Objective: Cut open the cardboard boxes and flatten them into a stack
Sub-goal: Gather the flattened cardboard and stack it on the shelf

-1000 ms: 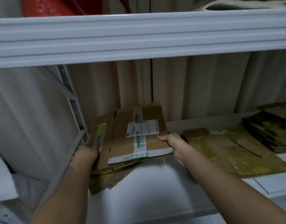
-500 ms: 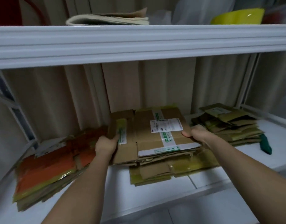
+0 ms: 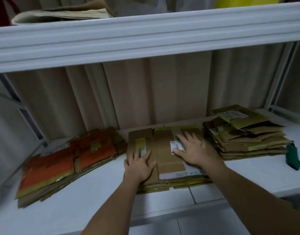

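A stack of flattened brown cardboard boxes [image 3: 164,150] lies in the middle of the white shelf [image 3: 88,197]. Its top piece carries a white shipping label and a green-printed tape strip. My left hand [image 3: 140,164] lies flat on the stack's left front part with fingers spread. My right hand [image 3: 195,149] presses flat on the label area to the right, fingers spread too. Neither hand grips anything.
A pile of orange and brown flattened boxes [image 3: 64,160] lies at the left. Another flattened brown pile [image 3: 244,133] sits at the right, with a dark green tool [image 3: 293,157] beside it. A white upper shelf beam [image 3: 146,34] hangs overhead. Beige curtain behind.
Both hands held the bundle by its sides before. The bundle now rests on the middle stack, and both hands have let go and lie flat on top of it.
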